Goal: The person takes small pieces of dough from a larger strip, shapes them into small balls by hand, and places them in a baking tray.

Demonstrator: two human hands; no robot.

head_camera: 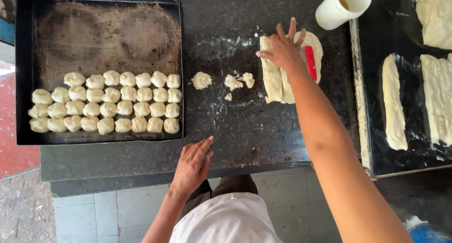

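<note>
- Dark stone, dusted with flour, forms the counter where a person works dough; every place below is read off this slab.
- On the counter's far-left part sits a black baking tray, its near half packed with three rows of dough balls that touch one another; crowded like this, they may well stick together.
- Off the counter's right edge a second dark tray carries long dough strips.
- At the counter's far-right part the right hand lies flat, fingers spread, pressing a folded dough sheet and gripping nothing; a hard push could tear it.
- A white cup stands at the far-right corner, just beside that hand; a stray sweep might tip it.
- The left hand rests open and empty on the near edge.
- Loose dough scraps lie mid-counter and could dry out.
</note>
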